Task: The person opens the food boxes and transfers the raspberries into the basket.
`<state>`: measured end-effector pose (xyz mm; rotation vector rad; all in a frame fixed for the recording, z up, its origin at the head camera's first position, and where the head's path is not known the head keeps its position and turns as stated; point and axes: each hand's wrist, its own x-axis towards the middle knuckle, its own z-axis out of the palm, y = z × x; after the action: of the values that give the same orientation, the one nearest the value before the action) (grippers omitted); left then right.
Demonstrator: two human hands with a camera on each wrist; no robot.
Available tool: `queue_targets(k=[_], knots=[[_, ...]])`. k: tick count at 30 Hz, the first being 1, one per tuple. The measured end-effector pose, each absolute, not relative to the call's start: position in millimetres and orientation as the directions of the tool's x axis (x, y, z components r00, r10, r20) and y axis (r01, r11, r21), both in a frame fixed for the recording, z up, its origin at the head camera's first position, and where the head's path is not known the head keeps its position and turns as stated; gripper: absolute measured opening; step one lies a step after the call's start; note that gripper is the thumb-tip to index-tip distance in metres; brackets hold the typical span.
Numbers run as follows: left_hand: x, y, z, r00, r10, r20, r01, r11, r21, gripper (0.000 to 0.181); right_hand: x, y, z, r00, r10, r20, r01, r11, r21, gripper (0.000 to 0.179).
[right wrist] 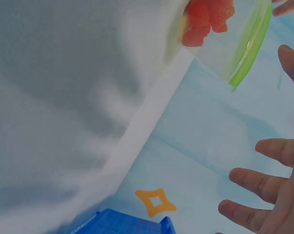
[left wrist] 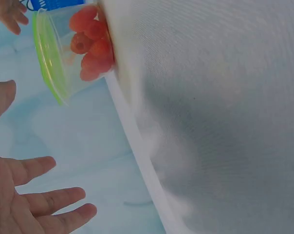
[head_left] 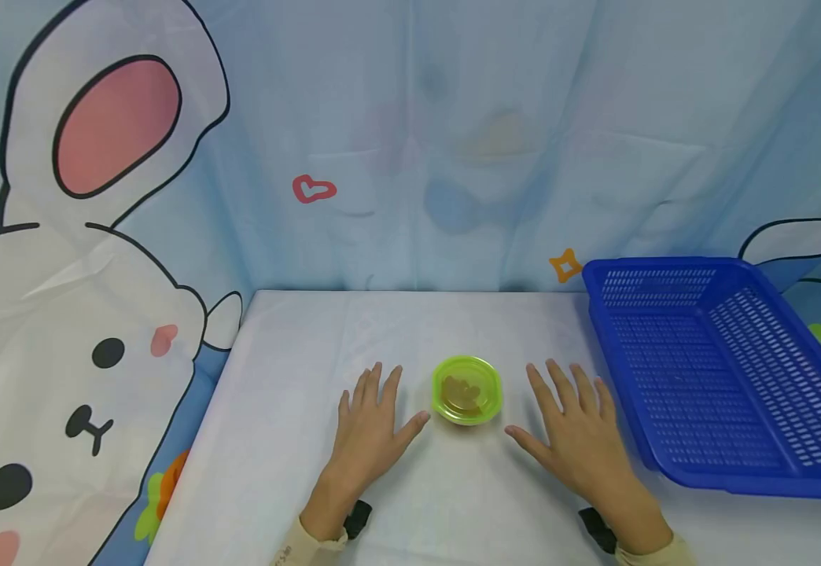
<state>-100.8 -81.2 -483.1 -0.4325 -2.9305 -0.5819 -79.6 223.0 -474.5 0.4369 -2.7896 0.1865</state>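
Note:
A clear round tub (left wrist: 81, 78) with a green lid (head_left: 483, 376) stands upright on the white table. Through its wall in the left wrist view, several red-orange raspberry-like pieces (left wrist: 93, 46) show at the bottom. To the left of the tub my left hand (head_left: 368, 436) hovers over the table with spread fingers, thumb pointing toward the lid. On the other side my right hand (head_left: 580, 440) is spread the same way, its thumb toward the tub too. Both hands are apart from the tub and hold nothing.
A large blue plastic basket (head_left: 701, 393) with slotted walls sits at the right of the white table (head_left: 297, 346), close to my right hand. Behind the table hangs a light blue curtain (head_left: 382, 118) printed with cartoon animals.

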Motion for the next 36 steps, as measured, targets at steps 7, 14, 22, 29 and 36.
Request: queue_targets(k=[7,14,22,29,36], knots=[[-104,-81,-484,-0.949,0.24,0.207,0.312,0.821,0.477,0.068,-81,218,-474,-0.882,-0.312,0.354,-0.358,0.931,-0.071,0.088],[-111,-77,-488,-0.965,0.236,0.115,0.238,0.603,0.761,0.051,-89,213,-480,-0.778,-0.387,0.495,-0.486,0.87,-0.083,0.084],[-123,-69,-496,-0.975,0.222,-0.012,0.039,0.223,0.974,0.041,-96,204,-485,-0.746,-0.463,0.478,-0.559,0.826,-0.073,0.071],[-130,-62,-501,-0.971,0.226,-0.081,-0.082,0.005,0.997,0.041,-100,193,-489,-0.727,-0.503,0.467,-0.604,0.793,-0.085,0.068],[-135,-57,-503,-0.964,0.226,-0.144,-0.164,-0.074,0.984,0.039,-102,185,-494,-0.646,-0.537,0.543,-0.661,0.749,-0.045,0.056]])
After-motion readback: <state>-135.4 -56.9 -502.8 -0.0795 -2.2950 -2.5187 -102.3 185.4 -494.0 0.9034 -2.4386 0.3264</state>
